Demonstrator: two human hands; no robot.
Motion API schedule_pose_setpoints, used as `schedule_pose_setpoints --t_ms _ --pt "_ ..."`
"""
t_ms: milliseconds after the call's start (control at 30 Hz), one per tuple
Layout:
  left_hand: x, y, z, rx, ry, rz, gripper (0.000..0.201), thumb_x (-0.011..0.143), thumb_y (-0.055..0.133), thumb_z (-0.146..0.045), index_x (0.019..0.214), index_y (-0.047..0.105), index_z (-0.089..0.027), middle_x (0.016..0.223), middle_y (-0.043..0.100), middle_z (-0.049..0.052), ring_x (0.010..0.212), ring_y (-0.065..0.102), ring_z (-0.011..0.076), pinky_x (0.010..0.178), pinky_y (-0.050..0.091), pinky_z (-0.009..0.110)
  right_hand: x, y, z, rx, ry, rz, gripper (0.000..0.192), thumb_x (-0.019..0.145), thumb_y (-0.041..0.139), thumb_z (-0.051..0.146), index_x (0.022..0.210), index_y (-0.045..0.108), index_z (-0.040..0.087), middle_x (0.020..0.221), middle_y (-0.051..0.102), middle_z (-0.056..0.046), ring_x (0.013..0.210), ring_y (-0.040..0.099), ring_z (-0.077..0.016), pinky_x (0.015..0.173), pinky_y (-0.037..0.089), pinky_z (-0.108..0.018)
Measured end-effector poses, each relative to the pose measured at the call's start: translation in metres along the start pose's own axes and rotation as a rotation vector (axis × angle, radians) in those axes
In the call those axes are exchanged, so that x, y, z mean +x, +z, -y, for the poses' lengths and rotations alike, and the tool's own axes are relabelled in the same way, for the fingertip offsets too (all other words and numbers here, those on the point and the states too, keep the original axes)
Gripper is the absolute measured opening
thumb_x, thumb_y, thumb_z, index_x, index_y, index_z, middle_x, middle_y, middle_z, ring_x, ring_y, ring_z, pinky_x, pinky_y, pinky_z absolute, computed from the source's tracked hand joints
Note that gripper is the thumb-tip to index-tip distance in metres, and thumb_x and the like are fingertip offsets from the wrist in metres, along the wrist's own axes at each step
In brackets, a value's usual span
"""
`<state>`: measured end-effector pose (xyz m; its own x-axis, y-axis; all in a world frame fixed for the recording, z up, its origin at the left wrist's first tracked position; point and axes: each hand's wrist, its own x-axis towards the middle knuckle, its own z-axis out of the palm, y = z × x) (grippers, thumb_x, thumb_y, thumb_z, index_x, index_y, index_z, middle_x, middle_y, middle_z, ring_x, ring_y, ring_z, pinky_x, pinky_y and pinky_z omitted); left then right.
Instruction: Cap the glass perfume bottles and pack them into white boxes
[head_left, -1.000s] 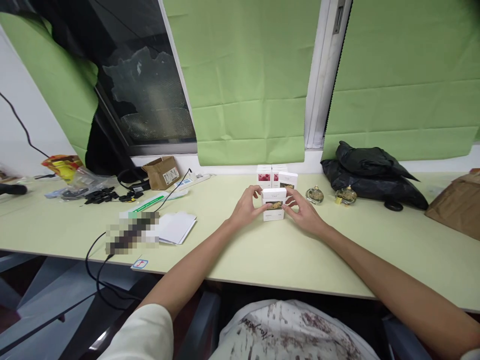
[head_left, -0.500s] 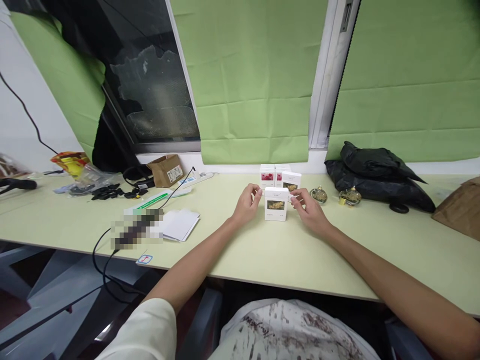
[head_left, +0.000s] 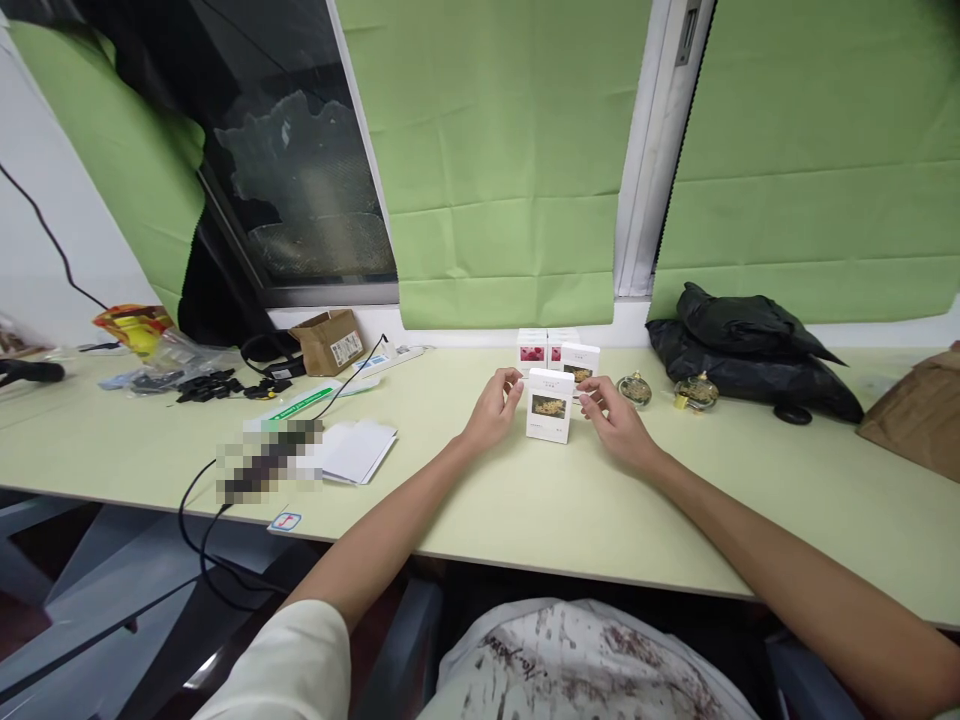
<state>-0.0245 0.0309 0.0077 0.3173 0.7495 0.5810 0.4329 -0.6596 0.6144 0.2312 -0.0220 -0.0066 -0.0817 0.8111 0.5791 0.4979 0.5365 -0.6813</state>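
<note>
A white carton [head_left: 549, 428] with a picture of yellow flowers stands on the table, leaning slightly. My left hand [head_left: 489, 412] is beside its left edge, fingers curved and apart. On the other side, my right hand [head_left: 619, 424] has its thumb and fingers bent close to the carton's upper right edge. A narrow gap shows beside the carton at each hand; whether a fingertip touches it I cannot tell. Behind it stands a similar white carton [head_left: 580, 354], partly hidden by the front one and my right fingers.
Two white boxes with pink-red pictures [head_left: 533, 340] stand at the back. Two ornate glass bottles [head_left: 634, 389] are to the right, near a black plastic bag [head_left: 750, 350]. White papers [head_left: 360, 450], a cable and a small cardboard box [head_left: 330, 342] lie to the left.
The carton has gone from standing straight to a slight lean, and its top now sits flush, no wider than its body. Both hands stay nearly in place; the view has shifted slightly.
</note>
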Motion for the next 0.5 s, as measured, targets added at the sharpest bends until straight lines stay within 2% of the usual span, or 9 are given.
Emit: schedule_pose_setpoints --t_ms 200,333,500 --pt "-0.0008 -0.0006 -0.0005 -0.002 -0.007 0.007 0.035 0.109 0.036 -0.053 0.118 0.051 -0.024 0.112 0.063 0.008 0.098 0.060 0.0205 0.084 0.047 0.035 -0.0012 -0.0016 0.0041 -0.056 -0.017 -0.007 0.036 0.105 0.042 0.057 0.121 0.057 0.028 0.110 0.070 -0.008 0.088 0.068 -0.0260 0.076 0.054 -0.041" --pt "-0.0010 -0.0004 -0.0020 0.006 0.006 0.015 0.038 0.109 0.035 -0.053 0.126 0.052 -0.024 0.120 0.065 0.009 0.105 0.060 0.0219 0.087 0.047 0.036 -0.0014 -0.0020 0.0046 -0.078 -0.028 -0.007 0.036 0.106 0.042 0.056 0.123 0.057 0.028 0.110 0.070 -0.008 0.088 0.068 -0.0257 0.077 0.055 -0.041" --pt "-0.0002 -0.0006 -0.0030 0.027 0.038 0.032 0.038 0.110 0.033 -0.053 0.117 0.056 -0.024 0.121 0.065 0.009 0.110 0.060 0.0228 0.089 0.047 0.036 -0.0007 -0.0018 0.0037 -0.075 -0.045 -0.008 0.037 0.106 0.041 0.053 0.131 0.056 0.029 0.117 0.069 -0.010 0.095 0.069 -0.0271 0.082 0.056 -0.042"
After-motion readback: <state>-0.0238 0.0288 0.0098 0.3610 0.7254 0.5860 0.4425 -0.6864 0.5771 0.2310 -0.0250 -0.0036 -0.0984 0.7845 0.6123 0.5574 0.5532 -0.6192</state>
